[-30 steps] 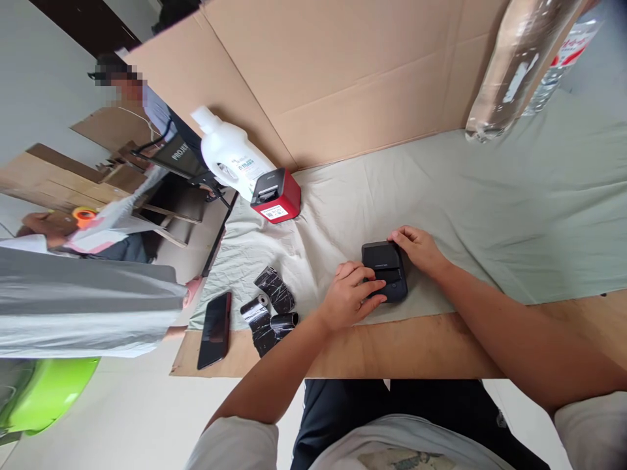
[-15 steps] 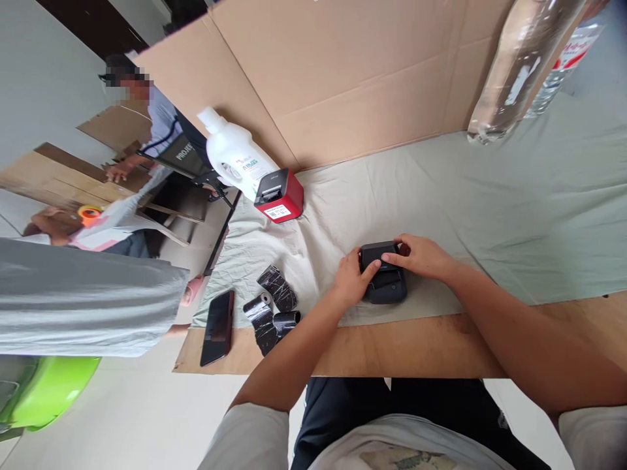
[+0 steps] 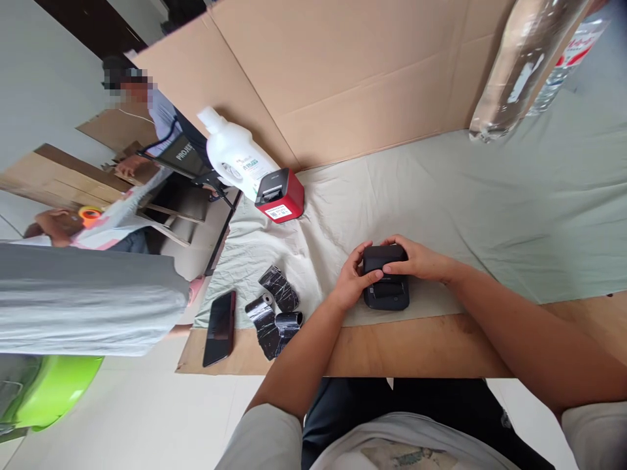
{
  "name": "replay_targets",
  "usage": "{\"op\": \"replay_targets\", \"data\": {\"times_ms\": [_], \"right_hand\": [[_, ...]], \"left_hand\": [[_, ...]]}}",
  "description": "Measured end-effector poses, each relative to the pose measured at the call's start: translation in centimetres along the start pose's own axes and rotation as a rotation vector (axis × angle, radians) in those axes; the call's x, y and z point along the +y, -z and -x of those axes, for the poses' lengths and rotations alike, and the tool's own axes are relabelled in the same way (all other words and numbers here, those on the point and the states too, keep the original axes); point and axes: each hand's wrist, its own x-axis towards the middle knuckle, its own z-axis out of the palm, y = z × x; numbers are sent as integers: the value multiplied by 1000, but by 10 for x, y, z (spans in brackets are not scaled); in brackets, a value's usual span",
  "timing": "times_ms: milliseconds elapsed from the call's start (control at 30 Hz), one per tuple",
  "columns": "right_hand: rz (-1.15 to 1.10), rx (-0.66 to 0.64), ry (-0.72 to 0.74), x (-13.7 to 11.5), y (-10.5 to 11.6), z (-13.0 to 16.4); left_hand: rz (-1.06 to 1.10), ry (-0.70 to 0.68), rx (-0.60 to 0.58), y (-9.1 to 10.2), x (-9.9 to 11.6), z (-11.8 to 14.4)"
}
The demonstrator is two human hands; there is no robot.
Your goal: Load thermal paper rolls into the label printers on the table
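From the head view, my left hand [image 3: 353, 282] and right hand [image 3: 416, 260] both clasp one small black printer [image 3: 386, 282] on the table [image 3: 416, 346], steadying it from either side; three black rolls [image 3: 274, 307] and one phone [image 3: 219, 318] lie at nine o'clock; one red printer [image 3: 280, 194] sits at eleven.

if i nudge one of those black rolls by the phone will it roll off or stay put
The black rolls are cylinders with open cores, so one would likely roll if pushed across its axis. They lie partly unwound, with loose crinkled tails on the cloth, which would probably drag and stop them soon. They look light, and the tails floppy.
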Motion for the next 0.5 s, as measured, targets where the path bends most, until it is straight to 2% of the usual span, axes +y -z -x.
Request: {"op": "replay_targets", "data": {"times_ms": [167,267,333,433,500], "right_hand": [[-57,57,-24,1,-5,-1],[-256,116,-60,5,-9,-2],[-385,92,-75,7,-13,-4],[-392,22,-62,9,-23,-4],[-358,58,-39,9,-32,-4]], "left_hand": [[87,12,57,-2,-4,0],[189,-42,184,-3,-5,-3],[277,-93,296,-1,-4,-6],[353,-141,425,2,-3,-10],[333,-150,436,5,-4,-11]]}}
